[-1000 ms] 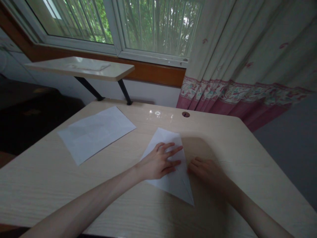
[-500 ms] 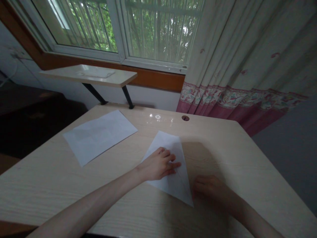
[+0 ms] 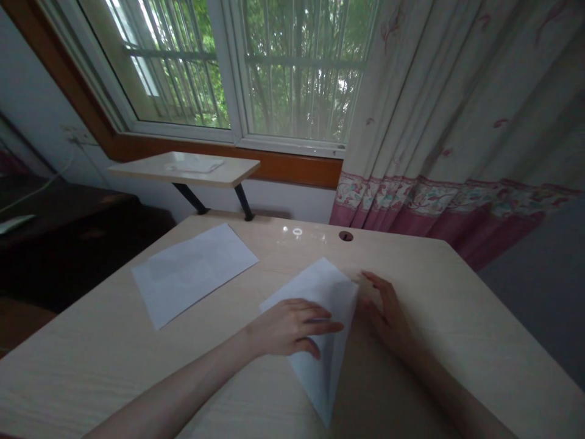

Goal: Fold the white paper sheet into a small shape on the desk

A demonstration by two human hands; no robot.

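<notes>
Head cam: LH (image 3: 292, 328) on folded paper (image 3: 326, 285) (RH (image 3: 393, 323) beside).

It's dim in here, daylight from the window (image 3: 233, 76) at eleven o'clock glinting on the bench (image 3: 439, 305), shadow at five.

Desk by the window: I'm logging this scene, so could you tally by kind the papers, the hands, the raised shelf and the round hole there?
White papers: 2 (flat paper, counted as one; folded paper)
Hands: 2 (left hand, right hand)
Raised shelf: 1
Round hole: 1
Total: 6
</notes>
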